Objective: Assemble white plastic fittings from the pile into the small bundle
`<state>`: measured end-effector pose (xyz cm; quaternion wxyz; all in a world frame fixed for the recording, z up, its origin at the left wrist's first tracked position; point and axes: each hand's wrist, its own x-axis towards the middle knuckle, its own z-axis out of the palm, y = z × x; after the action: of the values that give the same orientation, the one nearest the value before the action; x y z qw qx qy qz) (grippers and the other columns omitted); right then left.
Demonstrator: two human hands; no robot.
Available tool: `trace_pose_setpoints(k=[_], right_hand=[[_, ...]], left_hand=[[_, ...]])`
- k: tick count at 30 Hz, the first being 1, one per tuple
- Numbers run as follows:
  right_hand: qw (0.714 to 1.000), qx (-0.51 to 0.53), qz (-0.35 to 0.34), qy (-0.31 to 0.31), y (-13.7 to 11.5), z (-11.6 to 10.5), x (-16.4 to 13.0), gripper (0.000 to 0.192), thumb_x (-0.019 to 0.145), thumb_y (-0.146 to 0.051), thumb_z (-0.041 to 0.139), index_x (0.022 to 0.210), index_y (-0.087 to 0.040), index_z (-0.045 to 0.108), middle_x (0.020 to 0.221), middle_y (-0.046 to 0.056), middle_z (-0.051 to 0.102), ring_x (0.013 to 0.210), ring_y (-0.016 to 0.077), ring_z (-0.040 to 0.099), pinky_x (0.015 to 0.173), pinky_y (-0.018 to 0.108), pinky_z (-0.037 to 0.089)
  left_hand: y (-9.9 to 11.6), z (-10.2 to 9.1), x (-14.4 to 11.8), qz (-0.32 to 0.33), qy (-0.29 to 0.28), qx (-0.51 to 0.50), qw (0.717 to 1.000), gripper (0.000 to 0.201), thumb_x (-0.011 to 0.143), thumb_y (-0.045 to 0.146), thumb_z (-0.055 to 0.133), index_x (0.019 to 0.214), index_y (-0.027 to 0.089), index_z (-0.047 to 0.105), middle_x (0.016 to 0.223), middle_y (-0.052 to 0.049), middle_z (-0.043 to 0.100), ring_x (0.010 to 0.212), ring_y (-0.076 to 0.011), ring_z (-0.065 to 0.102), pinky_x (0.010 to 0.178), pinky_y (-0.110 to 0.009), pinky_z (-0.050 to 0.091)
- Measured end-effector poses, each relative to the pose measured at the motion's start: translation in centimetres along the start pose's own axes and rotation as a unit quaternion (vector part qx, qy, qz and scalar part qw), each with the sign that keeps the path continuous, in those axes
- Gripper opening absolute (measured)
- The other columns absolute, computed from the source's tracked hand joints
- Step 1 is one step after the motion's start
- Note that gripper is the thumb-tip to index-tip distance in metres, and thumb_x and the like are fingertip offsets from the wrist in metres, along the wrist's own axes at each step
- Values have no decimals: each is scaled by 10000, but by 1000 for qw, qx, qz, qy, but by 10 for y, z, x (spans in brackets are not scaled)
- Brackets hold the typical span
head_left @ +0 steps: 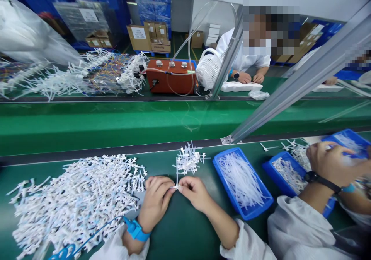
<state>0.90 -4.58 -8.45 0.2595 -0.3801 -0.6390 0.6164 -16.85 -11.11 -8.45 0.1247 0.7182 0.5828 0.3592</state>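
Head view: a green tabletop (185, 229) seen from above, near edge at the bottom.
Left hand (155, 202): fingers curled, fingertips pinching a small white plastic piece (176, 187); blue wrist strap (135, 229) on the wrist.
Right hand (194, 192): fingers bent, pinching the same piece from the other side, touching the left fingertips.
Piece: near the middle of the tabletop, just below a small cluster of white parts (188, 160).
Left side: large heap of white parts (78, 198).
Right side: blue tray (242, 182) of thin white tubes.
Far right: a co-worker's hand (330, 161) at another blue tray (349, 142).
Far edge: green conveyor belt (116, 122), then an orange box (171, 77) and white fan (208, 69).
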Motion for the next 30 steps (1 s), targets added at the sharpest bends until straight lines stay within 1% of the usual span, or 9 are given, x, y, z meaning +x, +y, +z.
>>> trace_pose_setpoints(k=[5,9,12,15,18,21,25,27,30], right_hand=[[998,-54,-10,-8,0,2,-1,316,929,-402,510,785,-153,641,596,-34,491,562,78,425,557,190,303],[981,-185,-60,-25,1,7,-2,226,881,-294,564,715,-155,629,658,-10,600,609,91,511,594,196,309],[964,-253,-84,-17,4,10,-1,125,808,-217,605,706,-151,630,715,18,654,646,116,559,592,207,299],[957,-278,-83,-17,5,11,-2,95,791,-178,594,713,-151,640,728,29,671,650,126,579,588,212,298],[957,-277,-78,-29,3,11,-4,102,820,-189,587,750,-172,659,719,4,664,663,116,586,612,207,323],[957,-277,-75,-44,-1,12,-7,84,843,-240,607,834,-216,688,741,-23,668,698,107,601,648,204,344],[950,-301,-77,-46,-2,15,-10,78,833,-242,616,824,-241,693,760,-35,677,701,108,598,641,217,329],[948,-308,-76,-42,-1,16,-10,82,829,-239,614,828,-244,696,762,-33,678,708,113,597,642,220,327],[947,-309,-76,-39,0,15,-9,88,830,-236,607,831,-240,694,763,-30,679,712,114,596,650,217,329]], left_hand=[[1,3,8,-63,26,-56,996,97,957,246,493,941,217,584,929,-32,616,919,-182,555,832,-341,401],[18,11,37,-87,72,-80,990,128,968,280,469,940,219,578,945,-37,606,948,-182,557,846,-340,419],[33,21,60,-66,28,-33,997,139,958,301,484,967,237,607,1016,-39,615,1007,-201,554,893,-378,404],[38,23,63,-87,-6,34,996,250,925,304,520,1163,253,577,1176,-62,581,1096,-232,530,923,-411,407],[25,4,42,-108,-7,104,989,312,916,293,512,1222,252,555,1224,-74,569,1136,-248,514,938,-420,405],[-2,-36,14,-135,-35,207,968,211,932,294,476,1055,260,644,1108,-59,633,1043,-253,554,877,-417,405],[-39,-85,-3,-185,-94,322,924,274,942,291,425,1062,252,668,1046,-70,665,952,-268,574,772,-392,411],[-49,-94,-2,-178,-121,349,912,284,930,289,435,1059,252,686,1072,-83,655,960,-277,565,749,-377,410],[-52,-92,3,-154,-138,374,904,265,910,288,472,1031,249,705,1068,-94,638,953,-289,552,743,-378,405]])
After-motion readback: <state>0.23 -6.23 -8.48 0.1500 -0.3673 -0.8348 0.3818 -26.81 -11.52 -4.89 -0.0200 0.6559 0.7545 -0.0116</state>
